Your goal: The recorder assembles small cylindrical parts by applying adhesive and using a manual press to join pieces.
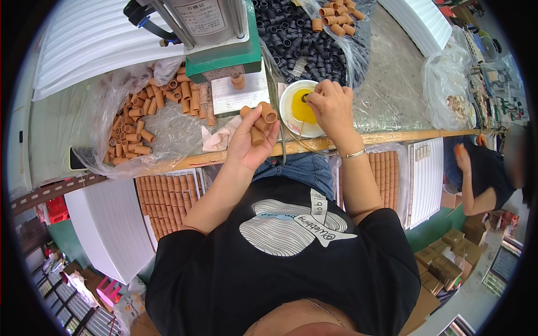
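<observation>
My left hand (252,140) is closed around several short orange-brown tubes (269,114), held just above the bench's front edge. Over a white bowl (286,106) of yellow liquid (302,110), my right hand (333,106) pinches a small black fitting (305,97) between thumb and fingers. The fitting is partly hidden by the fingertips. Behind my left hand a single orange-brown tube (238,82) stands upright on a pale metal plate (224,99), under the green head (223,66) of a press.
Loose orange-brown tubes (134,120) lie on plastic film at left. Black fittings (286,45) are heaped behind the bowl, with more tubes (338,17) beyond. A crumpled cloth (219,136) lies by the edge. Trays of tubes (168,199) sit below the bench; another person (476,173) is at right.
</observation>
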`<act>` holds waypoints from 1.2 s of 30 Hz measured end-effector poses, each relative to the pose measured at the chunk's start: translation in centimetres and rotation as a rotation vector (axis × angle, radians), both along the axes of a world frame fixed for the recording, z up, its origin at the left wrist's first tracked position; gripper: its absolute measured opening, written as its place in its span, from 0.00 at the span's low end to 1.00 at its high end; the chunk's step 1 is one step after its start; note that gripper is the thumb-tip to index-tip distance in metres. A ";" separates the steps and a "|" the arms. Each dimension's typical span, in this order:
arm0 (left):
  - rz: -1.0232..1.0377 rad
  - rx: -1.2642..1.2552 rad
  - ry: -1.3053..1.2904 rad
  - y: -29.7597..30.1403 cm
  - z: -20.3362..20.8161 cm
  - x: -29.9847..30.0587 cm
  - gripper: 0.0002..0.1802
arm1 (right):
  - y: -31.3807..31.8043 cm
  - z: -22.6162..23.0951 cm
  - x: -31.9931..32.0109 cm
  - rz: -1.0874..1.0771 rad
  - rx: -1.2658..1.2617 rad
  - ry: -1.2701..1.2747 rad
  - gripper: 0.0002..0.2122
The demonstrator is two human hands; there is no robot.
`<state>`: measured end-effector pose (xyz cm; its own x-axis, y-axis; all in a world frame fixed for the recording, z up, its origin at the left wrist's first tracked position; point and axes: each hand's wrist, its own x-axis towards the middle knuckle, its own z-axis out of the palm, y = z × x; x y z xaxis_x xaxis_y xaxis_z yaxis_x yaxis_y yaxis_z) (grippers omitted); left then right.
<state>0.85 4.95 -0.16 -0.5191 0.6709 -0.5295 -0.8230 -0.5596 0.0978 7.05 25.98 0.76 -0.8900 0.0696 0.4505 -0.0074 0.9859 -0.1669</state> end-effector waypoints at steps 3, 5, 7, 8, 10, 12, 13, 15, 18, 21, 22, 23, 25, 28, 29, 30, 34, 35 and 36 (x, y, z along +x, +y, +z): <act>0.051 -0.099 -0.045 1.0 1.0 0.5 0.14 | -0.8 1.8 0.6 -0.001 -0.196 0.089 0.05; 0.109 -0.128 -0.088 1.4 1.3 0.7 0.14 | -2.6 3.5 0.8 0.137 -0.756 0.208 0.06; 0.103 -0.075 -0.050 1.3 0.7 0.7 0.14 | -4.3 4.5 1.1 0.164 -0.658 0.215 0.06; 0.099 -0.017 -0.009 1.3 0.5 0.6 0.14 | -5.0 4.7 1.0 0.194 -0.555 0.223 0.07; 0.102 -0.021 0.012 1.6 0.3 0.5 0.14 | -5.8 4.5 0.8 0.178 -0.425 0.263 0.07; 0.103 -0.022 0.035 1.8 0.4 0.3 0.14 | -6.2 4.4 0.5 0.119 -0.180 0.349 0.07; 0.116 -0.050 0.048 1.9 0.5 0.3 0.14 | -6.4 3.9 0.4 0.132 -0.189 0.324 0.06; 0.159 -0.127 0.057 2.0 0.7 0.4 0.14 | -6.5 3.6 0.1 0.136 -0.199 0.324 0.07; 0.199 -0.117 0.064 1.5 0.5 0.1 0.13 | -5.4 4.6 -0.5 0.173 -0.227 0.298 0.06; 0.210 -0.049 0.037 0.9 0.8 0.0 0.12 | -0.4 5.0 -2.6 0.250 -0.629 0.205 0.08; 0.219 -0.051 0.008 0.8 1.1 -0.1 0.12 | 2.4 4.3 -4.1 0.152 -0.804 0.211 0.10; 0.234 -0.029 0.001 0.4 1.0 -0.2 0.12 | 5.3 3.8 -6.0 -0.068 -0.664 0.280 0.11; 0.246 -0.045 0.022 -0.1 1.4 -0.7 0.12 | 10.2 2.6 -9.3 -0.494 -0.333 0.187 0.12; 0.271 -0.082 0.084 -1.0 1.3 -1.3 0.13 | 13.0 1.0 -11.6 -0.689 -0.075 -0.067 0.14; 0.328 -0.157 0.157 -1.2 1.2 -1.2 0.13 | 12.8 1.0 -12.0 -0.692 -0.003 -0.164 0.15; 0.382 -0.232 0.229 -1.3 1.3 -1.2 0.14 | 12.8 1.1 -11.8 -0.682 -0.007 -0.166 0.15; 0.467 -0.291 0.551 -0.9 1.0 -2.4 0.20 | 8.8 3.7 -7.2 -0.426 -0.405 -0.015 0.13; 0.480 -0.281 0.609 -0.8 0.8 -2.8 0.20 | 6.2 4.6 -5.6 -0.308 -0.638 -0.094 0.12; 0.479 -0.282 0.605 -0.5 0.8 -3.0 0.20 | 3.7 4.1 -4.2 -0.115 -0.794 -0.074 0.10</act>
<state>-2.16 4.44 0.63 -0.9653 0.1875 -0.1818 -0.2609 -0.7246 0.6378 2.89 29.65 4.87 -0.8835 0.4372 0.1684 0.1253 0.5668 -0.8143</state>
